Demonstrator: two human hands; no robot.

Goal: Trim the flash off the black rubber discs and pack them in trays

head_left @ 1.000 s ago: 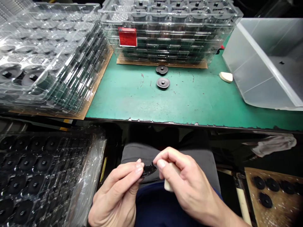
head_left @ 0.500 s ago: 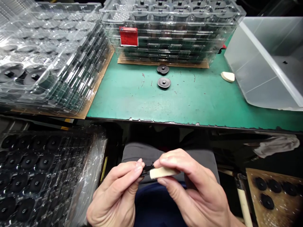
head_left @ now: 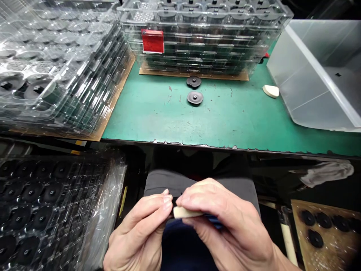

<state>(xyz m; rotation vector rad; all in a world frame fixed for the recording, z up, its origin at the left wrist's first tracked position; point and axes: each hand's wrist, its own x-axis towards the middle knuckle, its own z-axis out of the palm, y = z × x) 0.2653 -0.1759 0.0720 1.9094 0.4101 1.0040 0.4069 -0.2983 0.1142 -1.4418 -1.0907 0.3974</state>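
My left hand [head_left: 141, 233] pinches a small black disc part, now almost hidden between the fingers of both hands, low over my lap. My right hand [head_left: 225, 226] is closed round a cream-coloured wedge-shaped tool [head_left: 184, 212], whose tip presses against the part. Two more black discs [head_left: 194, 97] lie on the green mat [head_left: 225, 116] of the bench, apart from my hands.
Stacks of clear blister trays stand at the back left [head_left: 56, 67] and back middle [head_left: 203, 37], the latter with a red label [head_left: 152, 40]. A translucent bin [head_left: 318, 71] stands right, a spare cream wedge [head_left: 270, 91] beside it. Trays of black discs [head_left: 42, 210] sit at lower left.
My right hand turned the cream tool sideways and brought it over the black disc, which now is nearly covered. My left hand kept its pinch.
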